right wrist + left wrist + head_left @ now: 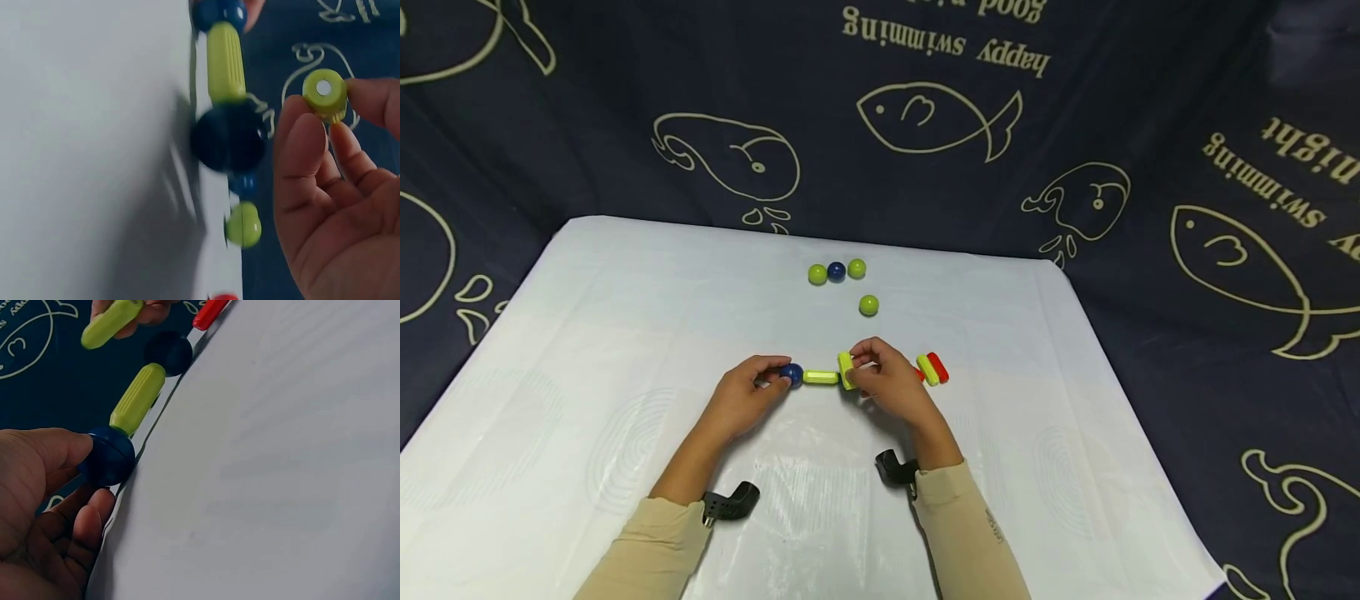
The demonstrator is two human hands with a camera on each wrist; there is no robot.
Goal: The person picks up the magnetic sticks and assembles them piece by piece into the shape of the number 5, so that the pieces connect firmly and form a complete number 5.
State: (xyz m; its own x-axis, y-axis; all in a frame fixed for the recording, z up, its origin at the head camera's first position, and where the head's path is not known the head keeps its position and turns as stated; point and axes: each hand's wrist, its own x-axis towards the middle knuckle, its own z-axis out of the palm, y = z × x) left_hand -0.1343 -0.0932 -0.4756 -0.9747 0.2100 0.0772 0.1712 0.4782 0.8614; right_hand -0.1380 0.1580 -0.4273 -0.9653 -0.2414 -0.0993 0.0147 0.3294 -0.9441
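Left hand (747,402) is pinching blue ball (793,375), joined bar (820,377) attached; right hand (891,383) is gripping unfitted bar (845,368); far-edge balls (817,274) waiting.

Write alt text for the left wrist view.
The left hand pinches a blue ball touching a yellow-green rod, whose far end meets a second blue ball. Beyond, the right hand holds another yellow-green rod near a red piece; white surface fills the right.
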